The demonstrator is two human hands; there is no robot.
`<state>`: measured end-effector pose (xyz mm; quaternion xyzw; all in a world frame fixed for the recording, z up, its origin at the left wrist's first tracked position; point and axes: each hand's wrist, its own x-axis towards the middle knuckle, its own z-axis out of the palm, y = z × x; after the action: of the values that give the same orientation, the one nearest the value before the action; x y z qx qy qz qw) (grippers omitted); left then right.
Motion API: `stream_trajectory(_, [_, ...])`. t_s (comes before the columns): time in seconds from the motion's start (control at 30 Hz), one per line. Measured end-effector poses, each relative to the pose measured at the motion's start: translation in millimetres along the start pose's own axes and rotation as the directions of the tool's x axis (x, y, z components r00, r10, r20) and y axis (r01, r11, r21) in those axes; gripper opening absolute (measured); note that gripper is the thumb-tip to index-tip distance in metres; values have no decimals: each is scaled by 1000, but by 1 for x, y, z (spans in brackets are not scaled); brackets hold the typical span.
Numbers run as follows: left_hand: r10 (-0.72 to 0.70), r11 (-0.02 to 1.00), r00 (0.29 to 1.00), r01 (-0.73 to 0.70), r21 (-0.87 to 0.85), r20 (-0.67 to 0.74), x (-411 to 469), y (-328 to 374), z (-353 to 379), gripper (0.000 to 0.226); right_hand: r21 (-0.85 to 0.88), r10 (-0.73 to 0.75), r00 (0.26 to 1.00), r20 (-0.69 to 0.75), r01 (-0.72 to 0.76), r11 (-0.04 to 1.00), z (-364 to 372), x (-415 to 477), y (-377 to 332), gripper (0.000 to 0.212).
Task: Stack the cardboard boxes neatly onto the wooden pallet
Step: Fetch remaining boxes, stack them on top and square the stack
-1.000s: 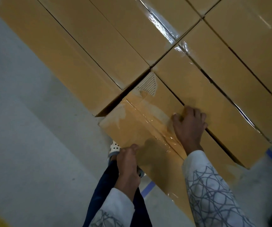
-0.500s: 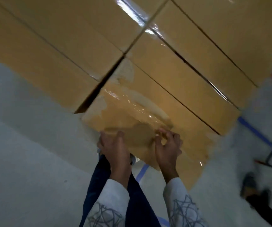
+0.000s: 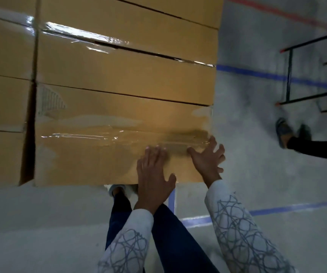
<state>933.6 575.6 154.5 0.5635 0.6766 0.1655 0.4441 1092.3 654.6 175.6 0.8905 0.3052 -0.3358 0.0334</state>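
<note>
Both hands are laid open on the nearest box [image 3: 99, 154]. The left hand [image 3: 154, 170] is pressed flat with straight fingers across its near edge, and the right hand [image 3: 206, 160] is spread at its near right corner; nothing is gripped.

The stack of cardboard boxes [image 3: 119, 62] is seen filling the upper left, packed in close rows, while the wooden pallet is hidden beneath it. The nearest box is set in the front row, with its long side touching the box behind. A dark gap [image 3: 29, 134] is left between its left end and the neighbouring boxes [image 3: 1, 105]. A strip of clear tape [image 3: 99, 134] is run along its top.

The step in hand is judged to be the squaring-up of this box within its row. A steady flat-handed push toward the left seems called for next, so that the gap is closed while the near face is kept level with the row. After that, another box can be fetched.
</note>
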Motion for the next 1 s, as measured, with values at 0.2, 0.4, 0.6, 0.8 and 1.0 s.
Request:
stream_trajectory(0.2, [147, 903, 979, -191, 384, 142, -6, -18, 11, 116, 158, -17, 998, 66, 7, 987, 4, 13, 16, 104])
stream_trajectory(0.4, [126, 862, 990, -144, 485, 70, -5, -32, -6, 115, 159, -55, 998, 3, 54, 986, 12, 16, 17, 99])
stream_trajectory(0.6, [155, 844, 987, -153, 514, 40, -5, -38, -11, 112, 151, -77, 997, 3, 76, 986, 10, 11, 10, 99])
stream_trajectory(0.8, [174, 805, 980, -196, 560, 92, -8, -51, -20, 107, 108, -77, 996, 36, 73, 991, 12, 8, 13, 106])
stream_trajectory(1.0, [179, 876, 983, -175, 449, 34, -10, -62, -32, 103, 43, -104, 994, 43, 102, 994, 14, 3, 16, 107])
